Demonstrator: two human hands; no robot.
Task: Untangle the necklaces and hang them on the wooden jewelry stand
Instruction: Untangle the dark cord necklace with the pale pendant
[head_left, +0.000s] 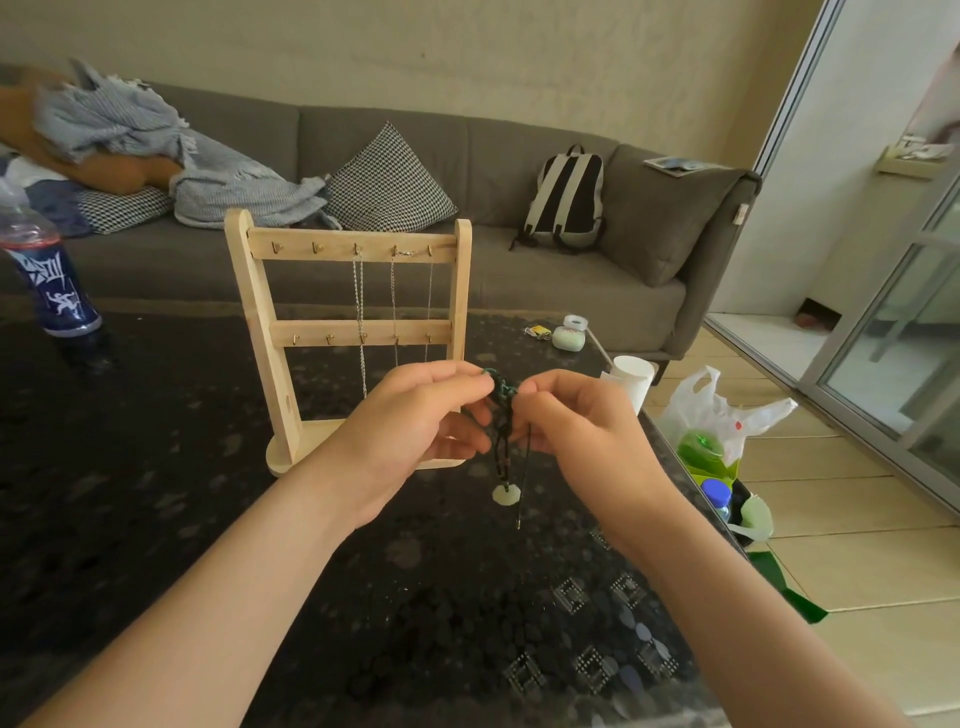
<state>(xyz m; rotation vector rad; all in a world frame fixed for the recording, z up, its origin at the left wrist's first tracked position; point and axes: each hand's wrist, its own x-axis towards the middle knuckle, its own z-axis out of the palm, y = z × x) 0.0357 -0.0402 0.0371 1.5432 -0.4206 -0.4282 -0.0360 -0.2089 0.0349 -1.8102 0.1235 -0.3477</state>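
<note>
Left hand (415, 415): pinches the dark cord necklace (503, 415) at its knot.
Right hand (576, 421): pinches the same knot.
Risk: pulling apart could tighten the tangle; pendant (505, 493) may swing.

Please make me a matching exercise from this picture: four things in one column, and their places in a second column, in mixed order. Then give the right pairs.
Things
1. dark green cord necklace with a pale round pendant
2. thin silver chain necklaces
3. black and white striped backpack
4. clear plastic bottle with a dark blue label

Places
a. hanging from the top hooks of the light wooden jewelry stand
b. standing on the dark patterned table, far left
c. pinched between the left hand and the right hand
d. on the seat of the grey sofa

Pairs: 1-c, 2-a, 3-d, 4-b
</note>
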